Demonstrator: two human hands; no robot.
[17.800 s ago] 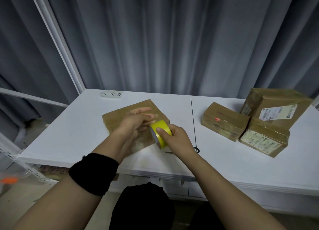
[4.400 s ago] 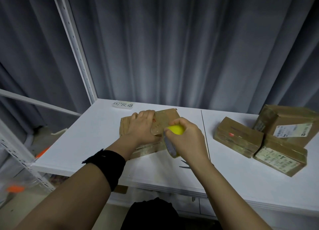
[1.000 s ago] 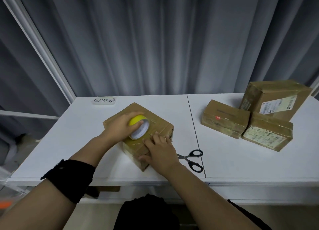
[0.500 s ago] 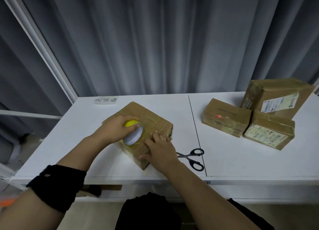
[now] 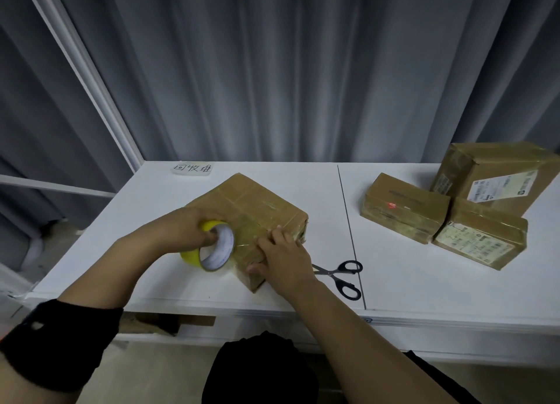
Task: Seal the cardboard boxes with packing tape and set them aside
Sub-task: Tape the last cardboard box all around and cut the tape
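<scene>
head view: four cardboard boxes are showing, plus one tape roll, one pair of scissors, one paper label and two hands.

the box being sealed (image 5: 257, 202) is sitting on the white worktop (image 5: 121, 222) in the centre of the frame. it is turned like a diamond, one corner pointing at the lower edge of the frame and one at the curtain (image 5: 272, 70). its top is looking nearly square, so its long axis is hard to call.

the left hand (image 5: 178, 231) is gripping the yellow tape roll (image 5: 194, 257) against the box's left side, fingers curling over the rim and into the core. the roll is standing on edge, its opening facing the lower right of the frame.

the right hand (image 5: 285, 258) is lying on the box near its right corner, fingers straight, close together and pressing down on the top, thumb resting on the near side face.

any clear tape between roll and fingers is too glossy to trace.

the scissors (image 5: 342, 275) are lying just right of the box, handles toward the lower right, blade tips hiding behind the right hand.

three more boxes (image 5: 403, 208) are huddling at the right; the rear one is being cut off by the frame edge. the label (image 5: 193, 168) is sitting at the worktop's far edge, its handwriting hard to read.
</scene>
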